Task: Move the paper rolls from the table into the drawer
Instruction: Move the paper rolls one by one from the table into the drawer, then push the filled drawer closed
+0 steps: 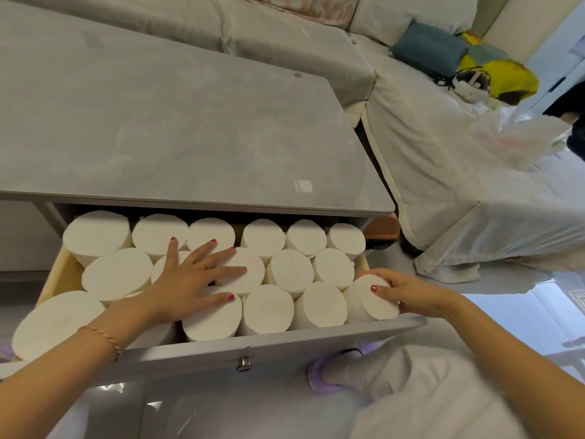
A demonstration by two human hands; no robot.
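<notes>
The open drawer (pixel 285 345) under the grey table (pixel 177 122) is packed with several upright white paper rolls in three rows. My left hand (pixel 193 277) lies flat with fingers spread on top of the rolls in the middle of the drawer. My right hand (pixel 408 291) grips the paper roll (pixel 368 304) at the drawer's front right corner, thumb on its top and fingers around its right side; this roll leans slightly. No rolls show on the table top.
A sofa with white covers (pixel 459 172) runs behind and right of the table. On it lie a blue cushion (pixel 430 49), a white headset (pixel 470 82) and a plastic bag (pixel 519 137). My knee and a purple slipper (pixel 319 375) are below the drawer front.
</notes>
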